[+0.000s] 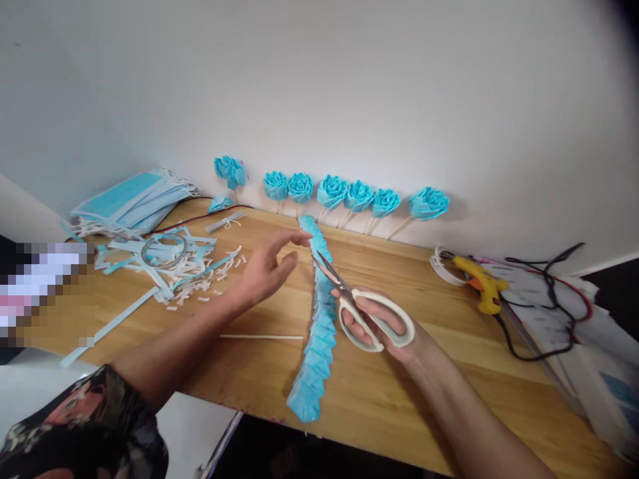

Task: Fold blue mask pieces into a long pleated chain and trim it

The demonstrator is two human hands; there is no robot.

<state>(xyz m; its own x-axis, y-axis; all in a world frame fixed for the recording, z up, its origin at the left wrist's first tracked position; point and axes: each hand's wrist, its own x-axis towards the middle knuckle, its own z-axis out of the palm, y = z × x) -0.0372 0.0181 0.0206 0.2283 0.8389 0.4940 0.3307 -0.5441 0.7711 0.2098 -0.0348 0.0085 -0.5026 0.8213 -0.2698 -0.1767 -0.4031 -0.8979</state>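
Note:
A long strip of folded, pleated light-blue material (319, 339) runs from the back of the wooden table down to its front edge. My right hand (382, 319) has its fingers through the white handles of a pair of scissors (342, 287), whose blades lie over the strip's upper half. The blades look slightly parted. Just left of the strip's far end, my left hand (274, 263) is open, thumb and index finger apart. Its fingertips reach the strip's edge; whether they touch it I cannot tell. A thin pale stick (262, 337) lies left of the strip.
Several blue flowers on sticks (332, 193) lean against the wall. At left are stacked face masks (130, 199), a roll of tape (164, 250) and cut scraps (194, 266). A yellow glue gun (482, 286) with a black cord lies at right.

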